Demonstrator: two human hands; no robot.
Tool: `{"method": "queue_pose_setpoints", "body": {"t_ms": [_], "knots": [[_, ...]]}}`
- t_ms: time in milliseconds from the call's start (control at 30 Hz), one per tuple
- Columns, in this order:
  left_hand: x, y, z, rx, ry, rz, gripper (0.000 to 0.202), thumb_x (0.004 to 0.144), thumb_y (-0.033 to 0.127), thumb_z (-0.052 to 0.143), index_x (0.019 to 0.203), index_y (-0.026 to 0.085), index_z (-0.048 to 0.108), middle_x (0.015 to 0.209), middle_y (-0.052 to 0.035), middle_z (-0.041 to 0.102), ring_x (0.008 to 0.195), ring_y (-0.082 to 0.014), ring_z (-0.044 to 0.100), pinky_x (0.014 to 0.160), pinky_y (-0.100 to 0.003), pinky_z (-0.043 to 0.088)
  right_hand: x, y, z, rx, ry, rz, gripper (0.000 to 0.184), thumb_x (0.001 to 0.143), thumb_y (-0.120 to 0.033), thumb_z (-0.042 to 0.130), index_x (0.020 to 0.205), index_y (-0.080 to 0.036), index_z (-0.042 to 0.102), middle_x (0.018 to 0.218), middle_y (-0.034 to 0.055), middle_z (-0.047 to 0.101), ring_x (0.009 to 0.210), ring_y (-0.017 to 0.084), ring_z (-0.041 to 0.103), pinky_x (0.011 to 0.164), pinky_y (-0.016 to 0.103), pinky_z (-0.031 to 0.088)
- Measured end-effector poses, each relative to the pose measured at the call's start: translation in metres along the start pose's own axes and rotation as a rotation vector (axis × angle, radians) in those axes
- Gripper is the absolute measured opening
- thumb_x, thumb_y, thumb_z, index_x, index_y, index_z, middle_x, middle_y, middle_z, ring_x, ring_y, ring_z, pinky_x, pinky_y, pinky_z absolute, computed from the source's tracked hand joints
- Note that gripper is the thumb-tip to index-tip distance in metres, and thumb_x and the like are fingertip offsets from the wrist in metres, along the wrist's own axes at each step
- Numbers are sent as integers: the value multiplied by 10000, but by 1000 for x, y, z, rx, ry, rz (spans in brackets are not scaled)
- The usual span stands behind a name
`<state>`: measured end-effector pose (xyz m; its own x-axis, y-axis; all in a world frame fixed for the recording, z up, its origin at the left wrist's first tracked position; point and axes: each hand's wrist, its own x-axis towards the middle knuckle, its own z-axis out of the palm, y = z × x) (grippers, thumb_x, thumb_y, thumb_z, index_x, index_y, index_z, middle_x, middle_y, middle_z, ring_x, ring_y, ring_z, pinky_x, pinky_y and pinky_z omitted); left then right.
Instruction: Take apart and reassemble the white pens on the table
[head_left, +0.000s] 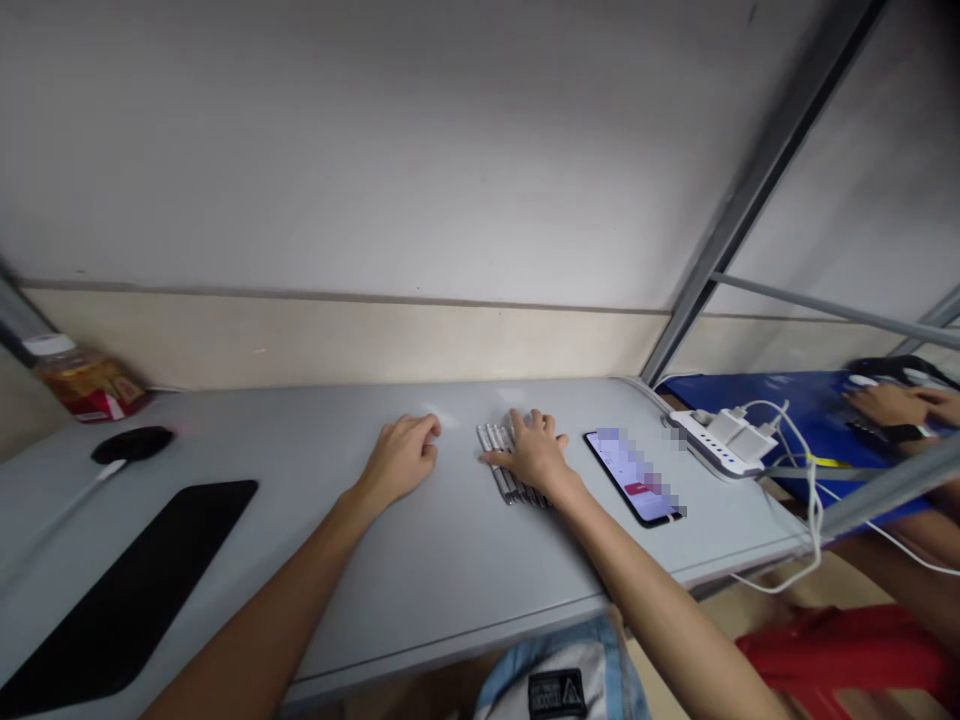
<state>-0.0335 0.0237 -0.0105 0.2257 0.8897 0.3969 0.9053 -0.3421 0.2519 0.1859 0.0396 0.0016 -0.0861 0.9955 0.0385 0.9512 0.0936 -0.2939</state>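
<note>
Several slim silver-and-clear sticks (pixel 495 440), pen-like in shape, lie side by side in a row on the grey desk (pixel 442 580). My right hand (pixel 534 452) rests flat over them, fingers spread and thumb stretched to the left, hiding part of the row. Left of the row, my left hand (pixel 399 455) sits on the desk with its fingers curled in loosely; I see nothing in it. A phone (pixel 630 475) with a lit screen lies just right of my right hand.
A white power strip (pixel 716 445) with plugs and cables sits at the desk's right end, beside a metal frame post (pixel 697 270). At left are a bottle (pixel 94 385), a black round pad (pixel 133 444) and a black mat (pixel 142 590). Another person's hands (pixel 892 405) are over a blue table.
</note>
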Motion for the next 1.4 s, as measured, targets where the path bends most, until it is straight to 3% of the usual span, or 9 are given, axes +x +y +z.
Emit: {"method": "queue_pose_setpoints", "body": {"t_ms": [100,200,400,833,967,1067,1167,1267,1400], "knots": [[0,2,-2,-12,10,16,245,718,55,429,870,206,547,839,-28,613,842,-197,545,767,-310,391,-2,-6,-3,-38,-30,74,931,663,-687,640,1398,-191,355,1423,267,295,1237,438,331,873,579,332],[-2,5,-2,-13,-3,29,259,716,51,433,889,205,548,929,-41,609,931,-212,540,814,-333,390,-2,-10,-3,-63,-44,57,795,702,-636,635,1320,-175,440,1335,260,402,1170,423,400,852,558,353],[-3,7,-2,-21,-62,3,293,731,43,431,934,211,558,975,-50,588,986,-219,527,839,-357,376,-3,-21,3,-44,-29,-61,516,785,-343,608,1266,-210,476,1230,192,485,1104,356,444,827,464,385],[-7,16,1,-40,-52,50,308,726,20,441,945,204,555,1003,-52,591,1013,-212,543,852,-350,386,-6,-41,16,-11,4,-141,718,737,-15,463,1398,-247,308,1155,173,535,924,258,580,724,327,395],[-4,13,7,-136,-27,53,274,743,44,452,948,200,548,965,-46,601,945,-197,566,844,-343,412,12,-31,12,263,-52,-256,735,650,-62,551,1338,-232,356,855,59,606,766,205,597,646,275,401],[0,14,16,-305,15,-2,182,794,124,480,953,190,539,924,-43,607,898,-185,579,831,-332,446,27,-25,13,701,-215,-296,720,629,-96,525,1308,-252,342,637,-59,531,559,142,533,542,235,403],[2,21,23,-528,39,-59,160,830,233,521,982,186,536,975,-50,625,897,-177,589,857,-342,462,35,-27,17,1145,-355,-266,762,605,-117,527,1315,-261,290,646,-83,519,509,117,492,505,224,423],[3,32,24,-877,-6,-161,301,840,290,537,1118,182,498,1103,-69,620,993,-174,598,916,-349,461,33,-37,20,1448,-182,-308,760,590,-120,570,1288,-269,309,816,-35,550,687,128,557,630,238,478],[2,40,20,-1295,-231,-240,521,757,231,604,1256,196,454,1196,-89,608,1078,-197,587,914,-334,475,20,-50,16,1503,38,-419,763,626,-121,574,1305,-291,270,983,9,523,774,137,558,704,269,492]]}}
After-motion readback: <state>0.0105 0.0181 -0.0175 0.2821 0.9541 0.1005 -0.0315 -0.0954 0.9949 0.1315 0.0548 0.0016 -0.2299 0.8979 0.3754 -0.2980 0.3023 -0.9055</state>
